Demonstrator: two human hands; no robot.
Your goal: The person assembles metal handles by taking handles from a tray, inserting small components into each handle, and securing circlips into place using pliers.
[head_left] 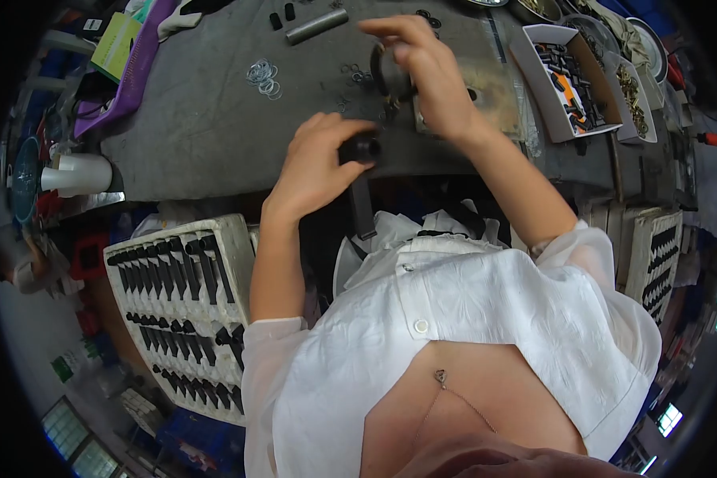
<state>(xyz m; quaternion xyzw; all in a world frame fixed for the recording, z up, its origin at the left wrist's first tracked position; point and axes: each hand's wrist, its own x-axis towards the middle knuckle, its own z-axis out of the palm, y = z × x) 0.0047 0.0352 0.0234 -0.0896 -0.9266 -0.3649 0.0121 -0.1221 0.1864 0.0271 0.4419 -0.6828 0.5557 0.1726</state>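
My left hand (pixel 315 163) is closed round the round, hollow head of a black lever-like part (pixel 362 209), whose flat bar points down past the table edge. Up and to the right, my right hand (pixel 440 84) is partly curled, its index finger stretched out. A dark curved tool that looks like pliers (pixel 380 72) is in its grasp, the tip pointing down towards the black part's head. Small dark rings (pixel 357 73) lie on the table just left of the tool. Beneath my right wrist is a worn, pale square plate (pixel 494 99).
Silvery rings (pixel 264 77) and a metal tube (pixel 317 26) lie on the grey table (pixel 191 119). A white box (pixel 562 131) of black parts stands right, a purple basket (pixel 135 92) left. Below left, a foam tray (pixel 243 231) carries several black levers; another foam tray (pixel 641 247) is at right.
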